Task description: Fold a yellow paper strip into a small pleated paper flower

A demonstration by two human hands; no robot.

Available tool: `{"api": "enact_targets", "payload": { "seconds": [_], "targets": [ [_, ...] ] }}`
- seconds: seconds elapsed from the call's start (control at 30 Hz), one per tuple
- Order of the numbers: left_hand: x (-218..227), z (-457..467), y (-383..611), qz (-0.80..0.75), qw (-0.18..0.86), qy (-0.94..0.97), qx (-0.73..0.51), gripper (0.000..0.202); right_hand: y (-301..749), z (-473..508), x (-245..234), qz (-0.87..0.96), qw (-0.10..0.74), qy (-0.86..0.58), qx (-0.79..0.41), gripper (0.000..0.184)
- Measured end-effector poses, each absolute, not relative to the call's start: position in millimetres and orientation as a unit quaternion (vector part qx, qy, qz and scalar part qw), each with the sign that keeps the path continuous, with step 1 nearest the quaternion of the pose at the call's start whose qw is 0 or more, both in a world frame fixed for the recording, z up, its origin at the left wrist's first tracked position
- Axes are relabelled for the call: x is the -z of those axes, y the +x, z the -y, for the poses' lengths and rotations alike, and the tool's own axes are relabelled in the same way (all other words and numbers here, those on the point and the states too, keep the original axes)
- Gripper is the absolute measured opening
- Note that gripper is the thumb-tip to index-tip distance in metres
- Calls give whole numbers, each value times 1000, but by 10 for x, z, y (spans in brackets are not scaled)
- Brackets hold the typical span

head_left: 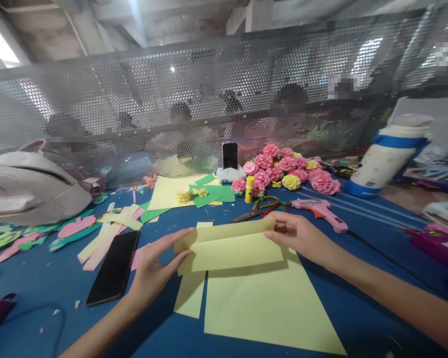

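A folded strip of pale yellow paper point(227, 246) is held up between both hands just above the blue table. My left hand point(155, 266) pinches its left end, thumb on top and fingers beneath. Its right end is pinched by my right hand point(296, 233). Beneath it lies a large yellow sheet point(269, 303) and a narrower yellow strip point(189, 296). A black phone point(114, 268) lies face up just left of my left hand.
Scissors point(256, 210), a pink glue gun point(323, 211) and a yellow glue stick point(249, 189) lie beyond the paper. Pink and yellow paper flowers point(283, 171), a phone on a stand point(230, 156), paper scraps point(108, 228), a grey bag point(30, 186) and a white-blue flask point(388, 156) stand around. People sit behind a mesh screen.
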State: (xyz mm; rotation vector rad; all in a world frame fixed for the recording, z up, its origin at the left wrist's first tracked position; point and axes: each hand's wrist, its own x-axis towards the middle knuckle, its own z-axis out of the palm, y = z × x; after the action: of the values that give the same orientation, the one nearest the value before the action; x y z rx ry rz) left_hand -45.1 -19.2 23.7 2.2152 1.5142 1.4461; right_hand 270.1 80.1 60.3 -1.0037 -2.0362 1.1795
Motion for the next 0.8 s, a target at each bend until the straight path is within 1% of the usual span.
{"api": "enact_targets", "payload": {
  "seconds": [0.1, 0.17, 0.33, 0.5, 0.63, 0.8],
  "targets": [
    [-235, 197, -434, -534, 95, 693, -475, 44, 2692, -784, -656, 790, 264, -382, -400, 34],
    [-235, 199, -428, -546, 123, 678, -476, 46, 2683, -771, -685, 799, 257, -385, -384, 34],
    [-231, 185, -439, -555, 153, 667, -474, 39, 2675, -774, -685, 799, 262, -384, -382, 35],
    [-267, 170, -440, -563, 148, 671, -459, 29, 2670, -786, -688, 800, 264, -375, -386, 33],
    [-298, 172, -419, -568, 175, 661, -459, 29, 2671, -794, -702, 805, 257, -371, -386, 33],
    [-310, 139, -400, -565, 220, 651, -456, 32, 2679, -839, -671, 794, 267, -384, -390, 31]
  ]
}}
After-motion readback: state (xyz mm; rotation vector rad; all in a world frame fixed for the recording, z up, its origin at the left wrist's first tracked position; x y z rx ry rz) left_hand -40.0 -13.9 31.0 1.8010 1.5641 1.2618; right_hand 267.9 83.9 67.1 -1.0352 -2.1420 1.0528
